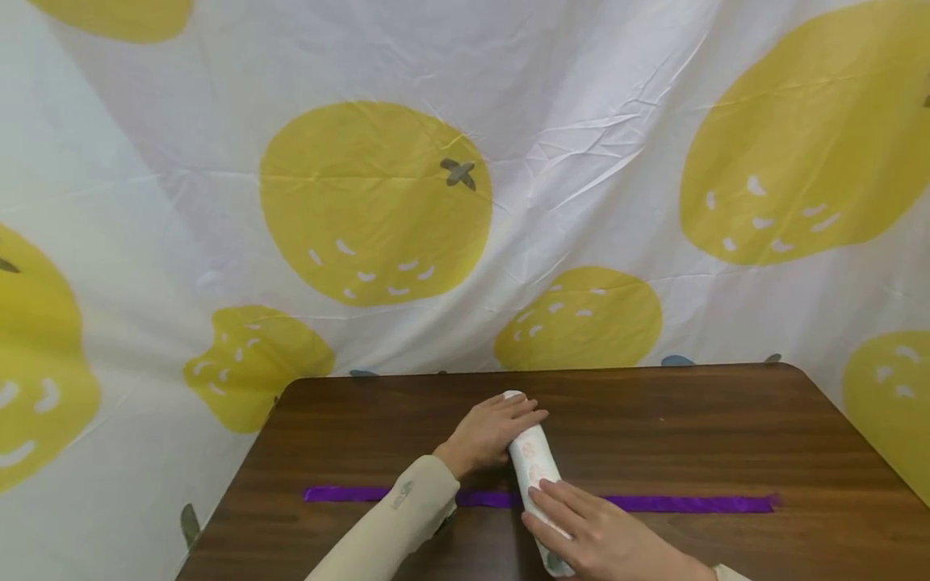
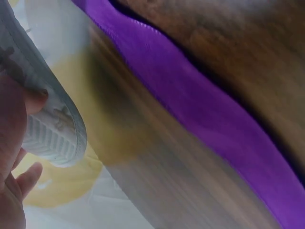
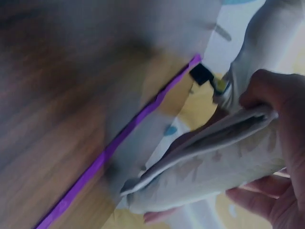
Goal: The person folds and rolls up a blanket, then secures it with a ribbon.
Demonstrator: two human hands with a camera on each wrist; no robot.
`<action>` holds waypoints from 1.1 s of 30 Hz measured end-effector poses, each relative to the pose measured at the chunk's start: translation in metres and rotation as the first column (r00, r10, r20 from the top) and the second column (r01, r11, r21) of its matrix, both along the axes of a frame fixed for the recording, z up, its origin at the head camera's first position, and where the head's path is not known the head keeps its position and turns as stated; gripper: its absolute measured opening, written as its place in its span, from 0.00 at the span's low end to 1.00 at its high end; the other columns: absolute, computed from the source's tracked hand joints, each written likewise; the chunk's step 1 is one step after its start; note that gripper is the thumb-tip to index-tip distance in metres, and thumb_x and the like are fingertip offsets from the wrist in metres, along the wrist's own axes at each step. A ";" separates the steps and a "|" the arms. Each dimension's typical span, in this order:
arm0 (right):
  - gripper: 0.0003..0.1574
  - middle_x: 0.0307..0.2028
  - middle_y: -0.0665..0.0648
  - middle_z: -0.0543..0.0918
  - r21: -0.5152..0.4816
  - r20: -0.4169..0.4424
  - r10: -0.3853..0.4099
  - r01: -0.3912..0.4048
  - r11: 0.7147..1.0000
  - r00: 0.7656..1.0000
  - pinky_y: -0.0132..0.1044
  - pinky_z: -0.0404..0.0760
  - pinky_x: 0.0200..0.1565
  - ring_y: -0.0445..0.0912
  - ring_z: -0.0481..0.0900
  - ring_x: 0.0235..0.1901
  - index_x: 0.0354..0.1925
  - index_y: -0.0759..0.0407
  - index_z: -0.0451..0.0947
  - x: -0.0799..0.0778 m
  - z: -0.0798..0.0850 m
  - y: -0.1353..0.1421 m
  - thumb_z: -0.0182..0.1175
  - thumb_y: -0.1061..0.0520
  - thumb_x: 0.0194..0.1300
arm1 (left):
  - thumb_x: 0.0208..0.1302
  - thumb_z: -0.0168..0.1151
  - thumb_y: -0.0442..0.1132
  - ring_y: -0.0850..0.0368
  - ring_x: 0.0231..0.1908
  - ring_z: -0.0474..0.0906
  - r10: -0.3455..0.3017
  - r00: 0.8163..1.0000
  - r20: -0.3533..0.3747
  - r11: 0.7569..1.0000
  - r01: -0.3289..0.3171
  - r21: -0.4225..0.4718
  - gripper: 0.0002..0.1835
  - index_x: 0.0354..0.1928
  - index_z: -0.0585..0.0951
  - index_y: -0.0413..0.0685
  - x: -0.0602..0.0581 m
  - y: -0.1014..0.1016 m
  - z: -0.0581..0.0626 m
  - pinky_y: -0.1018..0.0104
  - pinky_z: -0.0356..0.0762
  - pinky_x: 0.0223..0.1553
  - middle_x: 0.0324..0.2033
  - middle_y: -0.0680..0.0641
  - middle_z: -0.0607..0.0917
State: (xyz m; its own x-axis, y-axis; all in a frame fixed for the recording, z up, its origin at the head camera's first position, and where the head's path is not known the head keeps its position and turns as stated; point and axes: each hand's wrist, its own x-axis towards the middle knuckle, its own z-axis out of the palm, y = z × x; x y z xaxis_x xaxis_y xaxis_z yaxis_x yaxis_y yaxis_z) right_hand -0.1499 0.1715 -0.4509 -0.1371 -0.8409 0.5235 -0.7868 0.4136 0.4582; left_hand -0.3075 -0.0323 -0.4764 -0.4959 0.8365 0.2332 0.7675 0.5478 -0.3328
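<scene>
A white cloth rolled into a long tube (image 1: 534,460), with faint orange-pink marks, is held above the table, slanting from far left to near right. My left hand (image 1: 483,432) grips its far end, thumb on one side and fingers on the other. Around the near end my right hand (image 1: 603,532) holds on with thumb and fingers. In the left wrist view the cloth (image 2: 52,124) shows a ribbed face and a thick edge. The right wrist view shows the roll (image 3: 209,176) with a loose fold along its length. Beneath it, a purple ribbon (image 1: 690,504) lies across the table.
The dark wood table (image 1: 407,411) has rounded far corners. Behind it hangs a white curtain (image 1: 581,97) printed with yellow fruit. A small black piece (image 3: 201,75) sits by the left sleeve's cuff in the right wrist view.
</scene>
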 end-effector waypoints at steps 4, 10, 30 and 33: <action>0.40 0.51 0.62 0.79 0.034 -0.031 -0.026 0.027 0.999 0.999 0.42 0.53 0.68 0.54 0.77 0.52 0.53 0.57 0.73 0.005 -0.002 -0.004 0.37 0.28 0.67 | 0.45 0.74 0.47 0.56 0.64 0.64 -0.023 0.999 -0.028 0.999 0.023 -0.023 0.45 0.67 0.64 0.57 0.001 0.007 -0.002 0.59 0.59 0.65 0.64 0.51 0.69; 0.32 0.44 0.63 0.82 -0.024 -0.094 0.017 -0.019 1.000 0.995 0.42 0.81 0.42 0.54 0.81 0.45 0.46 0.57 0.77 0.002 -0.009 -0.011 0.33 0.39 0.73 | 0.44 0.74 0.45 0.54 0.64 0.64 -0.048 0.998 -0.033 0.998 0.047 -0.034 0.45 0.67 0.65 0.56 0.002 0.013 -0.003 0.58 0.60 0.64 0.64 0.50 0.69; 0.29 0.46 0.57 0.82 0.136 0.001 -0.040 0.039 0.990 0.999 0.38 0.81 0.42 0.50 0.81 0.45 0.48 0.51 0.76 0.013 -0.026 -0.011 0.36 0.36 0.70 | 0.61 0.61 0.39 0.54 0.66 0.61 -0.073 0.997 -0.003 0.992 0.072 -0.105 0.31 0.66 0.66 0.59 0.010 0.025 -0.015 0.59 0.60 0.64 0.65 0.50 0.68; 0.27 0.43 0.55 0.83 0.126 -0.017 -0.021 0.023 0.992 1.000 0.36 0.81 0.40 0.48 0.82 0.42 0.46 0.50 0.77 0.011 -0.032 -0.011 0.35 0.41 0.72 | 0.65 0.55 0.37 0.54 0.67 0.59 -0.060 0.998 0.013 0.988 0.061 -0.140 0.28 0.67 0.65 0.61 0.014 0.028 -0.016 0.59 0.59 0.65 0.66 0.51 0.67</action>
